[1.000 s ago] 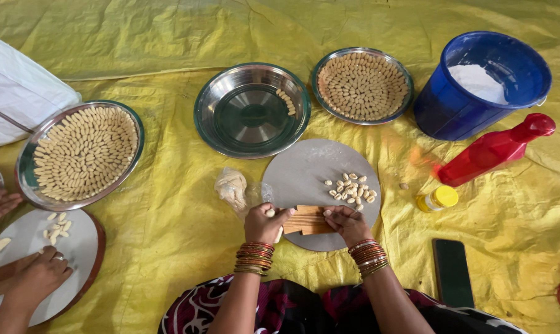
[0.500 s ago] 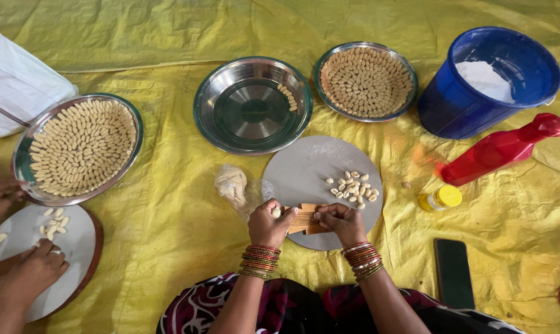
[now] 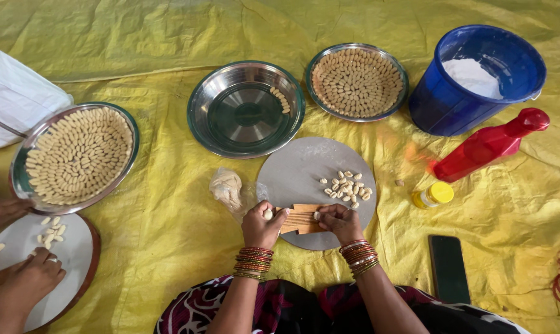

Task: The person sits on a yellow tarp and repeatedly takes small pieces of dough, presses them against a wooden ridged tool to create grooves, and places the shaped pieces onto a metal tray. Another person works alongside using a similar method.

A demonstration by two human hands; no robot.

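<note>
The left hand (image 3: 262,224) is closed on the left end of a small wooden comb (image 3: 300,218), and a small bit of dough sits at its thumb. The right hand (image 3: 338,221) has its fingers curled together and pinches a little dough piece (image 3: 317,216) against the right side of the comb. The comb lies at the near edge of a round grey board (image 3: 305,167). On this board, a little further, a heap of shaped dough pieces (image 3: 347,187) rests. Just left of the board there is a lump of dough (image 3: 227,187) in clear plastic.

To the right lie a dark phone (image 3: 448,268), a small yellow-capped bottle (image 3: 433,195) and a red bottle (image 3: 489,145) on its side. At the left, another person's hands (image 3: 29,279) work over a second board (image 3: 76,260).

Further away stand three steel plates: a full one at left (image 3: 76,156), an almost empty one (image 3: 246,108), a full one (image 3: 357,80). A blue bucket (image 3: 444,102) holds white flour.
</note>
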